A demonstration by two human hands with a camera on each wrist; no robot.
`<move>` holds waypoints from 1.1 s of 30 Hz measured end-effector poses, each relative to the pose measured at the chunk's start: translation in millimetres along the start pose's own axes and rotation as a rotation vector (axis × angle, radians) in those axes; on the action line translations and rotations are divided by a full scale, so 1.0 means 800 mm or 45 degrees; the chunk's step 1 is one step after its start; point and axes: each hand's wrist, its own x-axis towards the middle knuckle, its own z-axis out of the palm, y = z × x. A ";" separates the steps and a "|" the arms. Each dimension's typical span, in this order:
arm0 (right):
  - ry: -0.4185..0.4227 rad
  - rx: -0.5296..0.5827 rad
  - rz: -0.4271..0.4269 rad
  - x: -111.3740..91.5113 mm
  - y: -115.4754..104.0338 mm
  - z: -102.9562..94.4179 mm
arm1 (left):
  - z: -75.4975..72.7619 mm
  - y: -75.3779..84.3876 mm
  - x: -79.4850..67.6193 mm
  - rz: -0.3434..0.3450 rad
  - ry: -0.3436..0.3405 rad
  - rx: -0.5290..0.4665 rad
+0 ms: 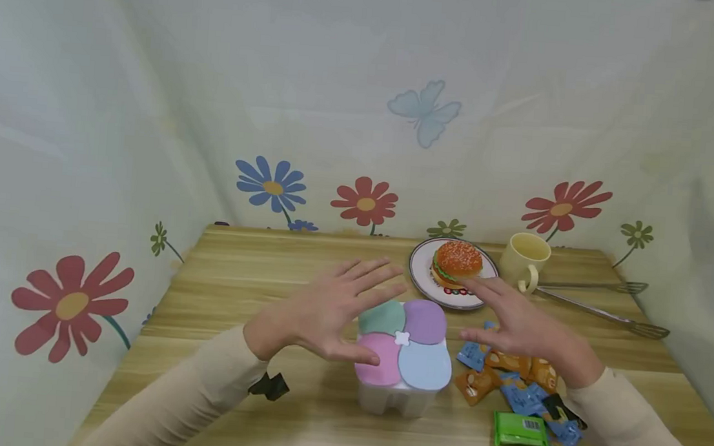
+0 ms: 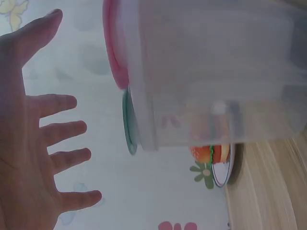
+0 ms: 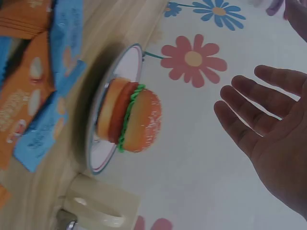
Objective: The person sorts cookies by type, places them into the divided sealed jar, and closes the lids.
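Observation:
A white plastic box (image 1: 399, 400) stands on the table, topped by four-petal lids in green, purple, pink (image 1: 378, 359) and light blue (image 1: 424, 366). My left hand (image 1: 332, 311) hovers at the box's left side with fingers spread, its thumb overlapping the pink lid in the head view. The left wrist view shows that palm facing the box (image 2: 216, 72), holding nothing. To the right of the box my right hand (image 1: 518, 324) is raised over small snack packets (image 1: 522, 393), fingers extended and nothing in them. A toy hamburger (image 3: 132, 115) on a plate (image 3: 98, 155) lies beyond it.
A yellow mug (image 1: 524, 259) stands right of the plate, beside two metal whisk-like utensils (image 1: 612, 313). A green packet (image 1: 519, 429) lies at the front of the blue and orange packets. A black piece (image 1: 269, 386) lies near the left sleeve. Flowered cloth (image 1: 340, 111) surrounds the table.

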 end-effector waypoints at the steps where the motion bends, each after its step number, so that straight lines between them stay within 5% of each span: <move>1: 0.006 0.007 0.011 -0.002 0.002 0.004 | 0.000 0.003 0.001 0.010 0.001 -0.007; 26: -0.021 0.093 0.264 -0.037 0.045 0.072 | 0.001 0.076 0.018 0.157 0.158 -0.163; 33: -0.050 0.133 0.306 -0.041 0.048 0.077 | 0.003 0.086 0.025 0.131 0.117 -0.158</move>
